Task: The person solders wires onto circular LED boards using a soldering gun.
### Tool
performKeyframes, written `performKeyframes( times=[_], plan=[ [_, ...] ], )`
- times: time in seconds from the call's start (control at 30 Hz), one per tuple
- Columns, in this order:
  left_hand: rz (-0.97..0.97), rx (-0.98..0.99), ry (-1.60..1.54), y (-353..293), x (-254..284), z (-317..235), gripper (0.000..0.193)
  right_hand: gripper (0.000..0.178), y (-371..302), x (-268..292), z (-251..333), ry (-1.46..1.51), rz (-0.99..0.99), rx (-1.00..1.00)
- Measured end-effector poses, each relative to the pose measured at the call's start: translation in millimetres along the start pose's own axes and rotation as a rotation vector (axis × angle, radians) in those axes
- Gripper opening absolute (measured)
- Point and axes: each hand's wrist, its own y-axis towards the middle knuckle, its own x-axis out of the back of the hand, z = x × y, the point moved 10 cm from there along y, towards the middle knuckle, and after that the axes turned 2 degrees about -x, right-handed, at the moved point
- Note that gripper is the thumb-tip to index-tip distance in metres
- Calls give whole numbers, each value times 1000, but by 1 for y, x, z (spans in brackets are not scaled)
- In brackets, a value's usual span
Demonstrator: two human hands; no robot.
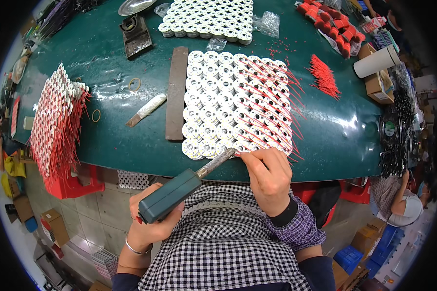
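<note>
My left hand (153,230) is wrapped round the dark green handle of a soldering iron (174,194). Its metal shaft slants up and right, with the tip at the near row of a panel of round white circuit boards (210,115). Beside that tip, my right hand (271,180) pinches a thin red wire, its end at the near edge of the panel. Red wires (269,104) trail rightward from the boards in the panel's right half; the left columns are bare. Whether tip and wire touch is too small to tell.
A brown metal bar (176,94) borders the panel's left side. Nearby lie a wrapped blade (148,109), a stand (135,36) and loose red wires (324,76). Wired boards are stacked at left (58,123); another white panel (206,19) sits behind. A person (398,203) sits at right.
</note>
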Motion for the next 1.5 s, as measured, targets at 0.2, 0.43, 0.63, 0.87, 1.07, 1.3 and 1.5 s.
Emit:
performKeyframes(
  times=[0.2, 0.43, 0.63, 0.87, 1.07, 1.3, 1.5],
  plan=[
    [-80, 159, -67, -16, 10, 18, 23, 28, 0, 1, 1, 0, -5, 2],
    [-172, 100, -68, -15, 24, 13, 28, 27, 5, 20, 13, -97, 59, -25],
    [-237, 107, -61, -18, 32, 14, 28, 26, 19, 38, 37, -76, 85, 6],
    [-180, 128, -62, -17, 27, 17, 26, 25, 16, -4, 19, 22, -12, 39],
    [-149, 84, -68, -11, 24, 14, 24, 23, 13, -8, 12, 18, -19, -10],
    [-73, 31, -41, -7, 15, 13, 22, 22, 13, -9, 12, 6, -7, -20],
    [-65, 76, -38, -5, 15, 12, 20, 22, 12, -11, 12, -15, -3, -20]
  ],
)
